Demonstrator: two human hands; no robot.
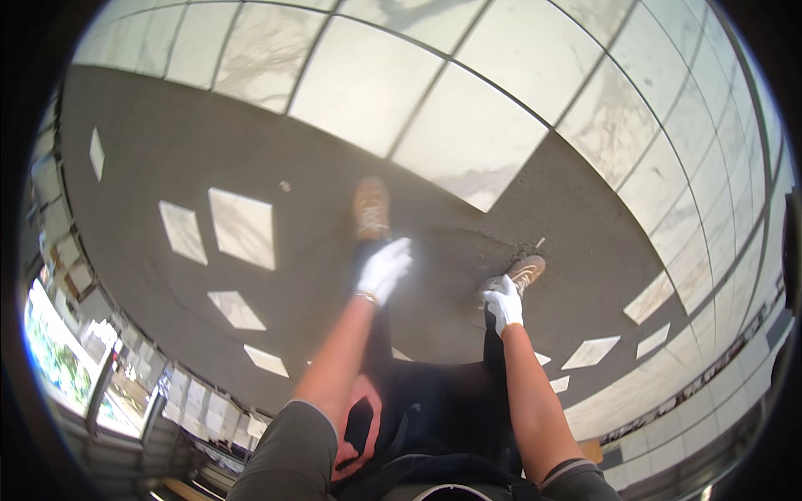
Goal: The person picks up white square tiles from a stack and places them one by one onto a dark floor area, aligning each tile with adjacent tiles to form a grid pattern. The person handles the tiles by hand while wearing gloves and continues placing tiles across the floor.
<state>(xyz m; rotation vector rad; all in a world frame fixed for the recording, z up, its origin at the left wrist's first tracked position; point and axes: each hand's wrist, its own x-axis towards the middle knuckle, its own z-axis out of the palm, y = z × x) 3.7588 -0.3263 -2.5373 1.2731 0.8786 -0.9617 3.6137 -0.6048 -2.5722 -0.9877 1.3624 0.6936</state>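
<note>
Both of my hands wear white gloves and hang in front of my legs. My left hand (384,270) is just below my left shoe (371,209) in the picture; its fingers are smeared by motion. My right hand (505,304) overlaps the near end of my right shoe (526,271). Its fingers look curled, with a pale blurred patch beside them that I cannot make out. Under me spreads a dark grey floor (317,317). Ahead, large white marbled tiles (472,134) lie in rows with dark joints, their edge stepping outward near the middle.
Loose marbled tiles (243,227) lie scattered on the grey floor at the left. Several smaller pieces (591,353) are at the lower right. A small pale scrap (540,243) lies beyond my right shoe. Bright window openings (63,351) show at the far left rim.
</note>
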